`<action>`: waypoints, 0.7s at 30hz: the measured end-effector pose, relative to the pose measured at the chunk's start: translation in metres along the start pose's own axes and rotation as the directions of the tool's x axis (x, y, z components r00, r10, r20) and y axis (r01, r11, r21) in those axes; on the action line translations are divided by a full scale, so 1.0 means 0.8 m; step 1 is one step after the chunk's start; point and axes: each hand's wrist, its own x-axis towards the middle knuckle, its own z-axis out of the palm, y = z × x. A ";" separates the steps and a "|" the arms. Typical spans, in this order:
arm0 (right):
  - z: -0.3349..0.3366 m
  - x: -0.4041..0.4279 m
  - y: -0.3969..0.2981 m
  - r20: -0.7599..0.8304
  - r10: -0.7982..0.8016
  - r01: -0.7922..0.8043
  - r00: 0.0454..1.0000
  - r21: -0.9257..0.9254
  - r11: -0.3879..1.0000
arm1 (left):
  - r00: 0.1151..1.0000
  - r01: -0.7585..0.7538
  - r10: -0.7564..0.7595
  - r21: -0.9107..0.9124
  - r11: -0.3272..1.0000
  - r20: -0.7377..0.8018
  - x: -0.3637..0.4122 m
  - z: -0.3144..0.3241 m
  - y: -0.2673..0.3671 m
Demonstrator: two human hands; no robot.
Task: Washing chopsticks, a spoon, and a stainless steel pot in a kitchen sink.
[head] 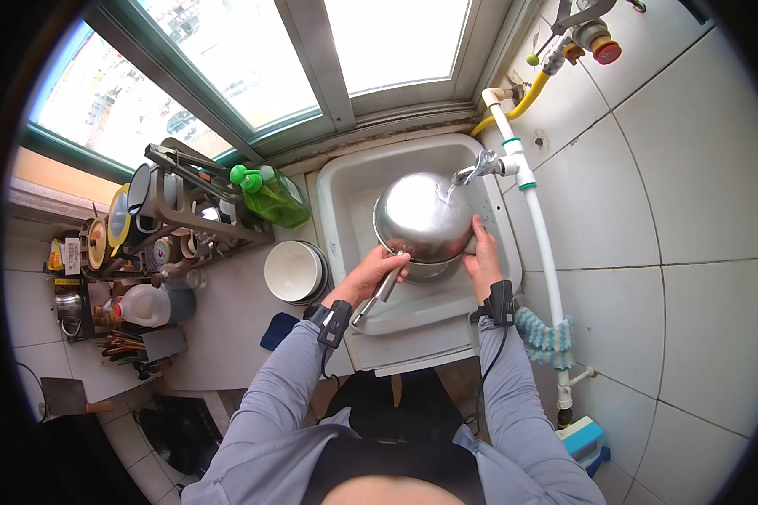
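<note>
A shiny stainless steel saucepan (420, 211) is held over the sink (338, 233), its rounded outside turned up. My left hand (374, 273) grips it where the long metal handle (386, 287) joins the body; the handle points toward me. My right hand (483, 255) holds the pan's right side, thumb on the outer wall and the other fingers mostly hidden. Something small and greyish shows beside those fingers; I cannot tell what it is. Water from the metal tap (483, 165) appears to fall onto the pan. Beneath it, another metal vessel (431, 273) stands in the sink, partly covered.
Left of the sink are stacked bowls (292, 271), a dark blue cloth (279, 331) and a green pump bottle (275, 199). A dish rack (211, 221) holds pots and lids. A white pipe (543, 243) with a striped cloth (546, 338) runs down the tiled right wall.
</note>
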 end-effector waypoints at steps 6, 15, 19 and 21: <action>0.031 -0.005 -0.014 0.049 -0.314 0.317 0.948 -0.159 0.935 | 0.943 0.192 -0.041 0.440 0.878 -0.330 0.013 0.028 -0.014; 0.049 -0.020 0.037 0.333 -0.378 0.490 0.864 -0.733 0.473 | 0.941 0.257 -0.169 0.290 0.922 -0.294 0.021 0.056 -0.057; 0.045 -0.046 0.038 0.302 -0.078 0.297 0.950 -0.799 0.523 | 0.913 0.388 -0.408 -0.329 0.861 0.011 0.014 0.056 -0.053; 0.033 -0.057 0.033 0.358 -0.259 0.431 0.897 -0.838 0.335 | 0.900 0.435 -0.409 -0.403 0.805 0.153 0.017 0.047 -0.055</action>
